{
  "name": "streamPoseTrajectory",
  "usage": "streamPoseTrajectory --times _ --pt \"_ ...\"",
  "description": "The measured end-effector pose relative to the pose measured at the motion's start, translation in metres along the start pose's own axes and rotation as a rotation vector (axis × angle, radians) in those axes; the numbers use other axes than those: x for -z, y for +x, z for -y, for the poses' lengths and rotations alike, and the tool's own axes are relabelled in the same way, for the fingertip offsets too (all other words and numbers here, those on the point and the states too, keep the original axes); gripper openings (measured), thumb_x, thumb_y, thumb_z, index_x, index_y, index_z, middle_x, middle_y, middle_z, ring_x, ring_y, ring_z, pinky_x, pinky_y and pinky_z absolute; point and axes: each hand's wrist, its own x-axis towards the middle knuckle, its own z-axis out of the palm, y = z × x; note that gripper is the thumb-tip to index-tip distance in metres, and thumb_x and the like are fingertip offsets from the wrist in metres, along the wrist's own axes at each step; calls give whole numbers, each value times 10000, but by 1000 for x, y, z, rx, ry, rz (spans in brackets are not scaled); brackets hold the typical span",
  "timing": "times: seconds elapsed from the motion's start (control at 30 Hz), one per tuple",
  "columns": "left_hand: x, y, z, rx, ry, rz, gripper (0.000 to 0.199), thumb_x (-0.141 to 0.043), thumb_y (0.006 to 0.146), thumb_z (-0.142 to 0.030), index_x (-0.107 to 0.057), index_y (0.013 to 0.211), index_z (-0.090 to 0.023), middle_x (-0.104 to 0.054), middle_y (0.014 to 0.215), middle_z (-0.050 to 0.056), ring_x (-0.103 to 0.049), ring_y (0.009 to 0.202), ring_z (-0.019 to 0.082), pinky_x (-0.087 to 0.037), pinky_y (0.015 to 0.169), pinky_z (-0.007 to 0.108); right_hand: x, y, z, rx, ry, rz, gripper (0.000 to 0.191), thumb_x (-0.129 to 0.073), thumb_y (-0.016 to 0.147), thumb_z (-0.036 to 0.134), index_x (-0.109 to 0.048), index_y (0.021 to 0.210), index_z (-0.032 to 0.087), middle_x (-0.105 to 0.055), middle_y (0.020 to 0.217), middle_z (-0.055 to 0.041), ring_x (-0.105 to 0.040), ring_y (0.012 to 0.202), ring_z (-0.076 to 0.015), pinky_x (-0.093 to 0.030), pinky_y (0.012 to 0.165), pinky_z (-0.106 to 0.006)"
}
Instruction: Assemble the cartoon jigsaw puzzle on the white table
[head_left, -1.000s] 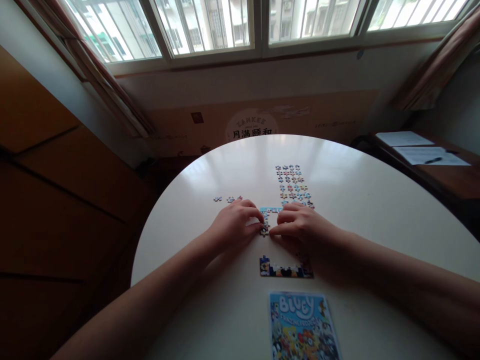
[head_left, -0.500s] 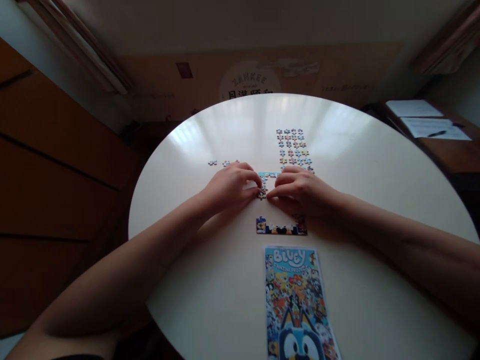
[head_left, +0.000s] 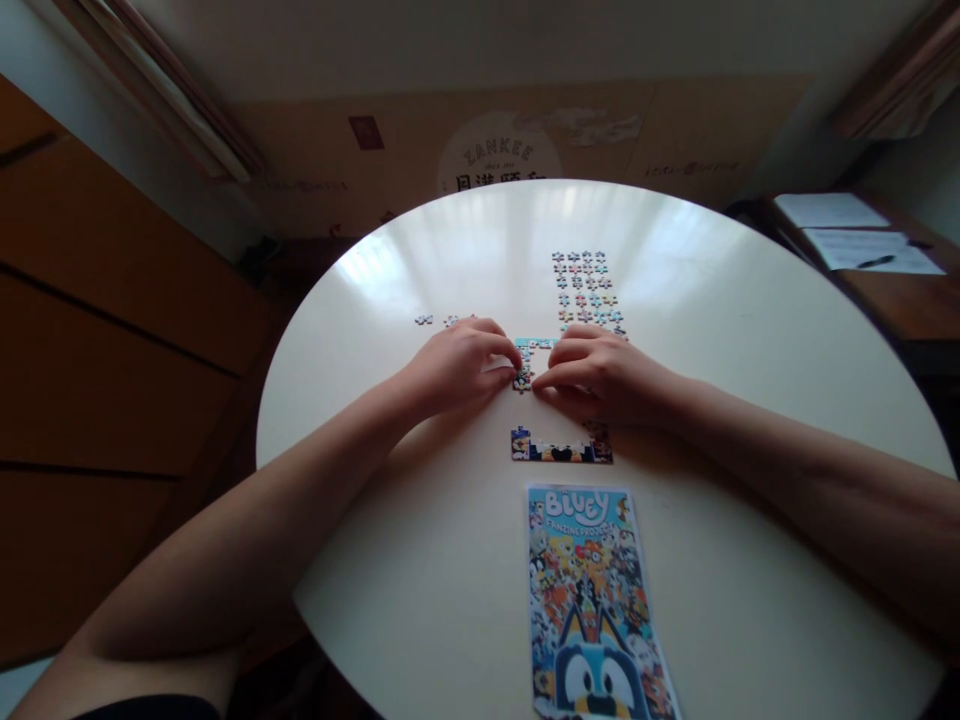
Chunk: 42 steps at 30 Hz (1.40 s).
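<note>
The partly joined upper jigsaw section [head_left: 523, 372] lies on the table, with a blue top row and a left column of pieces. At its left edge my left hand [head_left: 472, 362] pinches the column between thumb and fingers. My right hand [head_left: 600, 368] is curled over the right part of the section, one fingertip low beside the column; it hides what lies beneath. Nearer to me is a lower jigsaw section [head_left: 561, 453], dark with raised ends and apart from the upper one. Below that lies a Bluey picture sheet [head_left: 589, 590].
Several loose puzzle pieces [head_left: 585, 285] stand in rows behind my right hand. A few more loose pieces [head_left: 424, 320] lie beyond my left hand. The white table [head_left: 420, 560] has a rounded far edge. Papers [head_left: 862, 250] with a pen [head_left: 876, 262] rest on a side surface at right.
The whole view has shifted slightly, so everything appears a little higher. Both hands keep nearly the same place and pose at the upper section.
</note>
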Motion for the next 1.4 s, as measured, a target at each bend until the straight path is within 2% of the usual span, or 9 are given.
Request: streamPoseTrajectory --times 0.2,0.33,0.5,0.63,0.77,0.87,1.0,1.1,1.4 --pt "7 -2 6 -63 -80 -48 187 -615 883 -264 -783 960 -235 -716 1031 58 -661 849 171 -539 779 315 2 1 3 -17 15 9 183 -588 915 201 -757 957 258 -716 873 -27 -554 814 -189 -428 822 -355" --pt "25 -6 14 -41 -138 -339 193 -593 923 -267 -768 940 -190 -723 963 63 -637 712 125 -533 647 263 2 0 2 -55 55 -98 158 -600 922 253 -751 969 266 -717 919 -34 -576 887 -208 -427 860 -382" --pt "46 -6 39 133 -180 -724 200 -594 912 -290 -757 889 -176 -724 874 54 -639 734 145 -501 598 245 3 -1 -5 -101 36 -301 138 -602 927 228 -735 903 257 -702 869 -31 -575 862 -213 -441 863 -412" --pt "50 -3 64 289 -277 -837 193 -608 883 -297 -755 888 -172 -742 875 54 -658 782 169 -507 648 268 5 -1 -8 -131 58 -401 167 -601 934 222 -740 855 269 -692 851 -34 -579 877 -228 -467 853 -430" --pt "50 -2 83 339 -312 -900 229 -586 894 -324 -752 918 -168 -751 919 66 -672 860 195 -517 708 291 5 0 -8 -138 68 -470 180 -606 925 197 -734 821 268 -691 857 -40 -583 902 -243 -486 876 -458" --pt "49 -3 88 348 -207 -830 264 -537 925 -323 -752 969 -176 -740 982 77 -665 889 210 -530 773 340 5 0 -7 -144 80 -504 189 -600 919 172 -730 809 253 -691 849 -57 -583 901 -254 -495 854 -461" --pt "37 -2 78 292 -6 -575 167 -644 869 -303 -777 911 -211 -729 1056 80 -627 1060 272 -480 985 473 5 1 -7 -161 86 -516 205 -581 922 157 -723 806 250 -685 850 -54 -582 896 -246 -499 834 -455" --pt "23 0 65 270 184 -393 186 -669 878 -350 -784 962 -231 -693 1223 98 -562 1206 315 -437 1040 538 4 1 -8 -171 87 -516 207 -582 920 153 -718 797 251 -679 849 -49 -577 897 -241 -499 815 -444" --pt "11 2 56 194 309 -272 170 -680 872 -348 -809 947 -266 -637 1341 98 -526 1273 323 -404 1095 545 4 3 -6 -171 99 -524 223 -586 915 169 -709 746 248 -684 819 -48 -578 874 -242 -498 782 -422"
